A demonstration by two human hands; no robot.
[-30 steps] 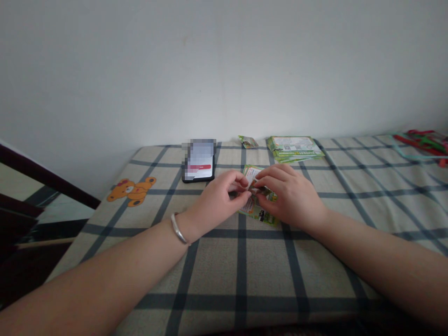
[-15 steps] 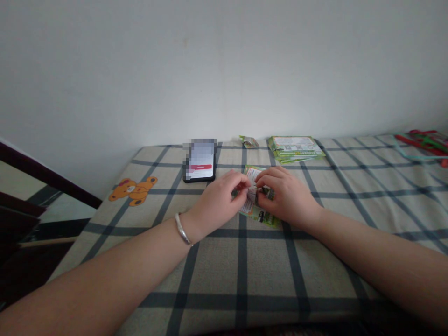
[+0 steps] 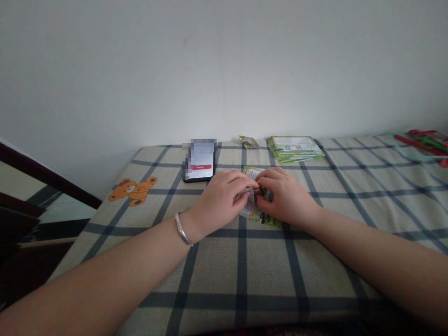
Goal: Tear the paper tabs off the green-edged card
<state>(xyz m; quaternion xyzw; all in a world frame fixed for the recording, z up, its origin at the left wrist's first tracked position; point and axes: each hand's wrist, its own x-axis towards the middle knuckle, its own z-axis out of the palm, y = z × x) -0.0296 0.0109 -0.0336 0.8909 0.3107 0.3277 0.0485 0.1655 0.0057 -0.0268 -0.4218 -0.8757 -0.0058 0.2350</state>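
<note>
My left hand (image 3: 219, 200), with a silver bangle (image 3: 182, 228) on the wrist, and my right hand (image 3: 285, 196) meet at the middle of the checked cloth (image 3: 241, 270). Both pinch a small green and white paper packet (image 3: 252, 201) between fingertips and thumbs. The packet lies low over the cloth, mostly covered by my fingers. Its lower green edge shows under my right hand.
A phone (image 3: 199, 161) with a lit screen lies behind my left hand. A stack of green packets (image 3: 294, 148) and a small torn piece (image 3: 248, 141) lie near the wall. Red and green items (image 3: 425, 141) sit far right. A bear print (image 3: 133, 190) marks the cloth at left.
Both hands have stayed on the packet. My fingers have shifted slightly and pressed lower toward the cloth, with my left fingers now flatter over the packet.
</note>
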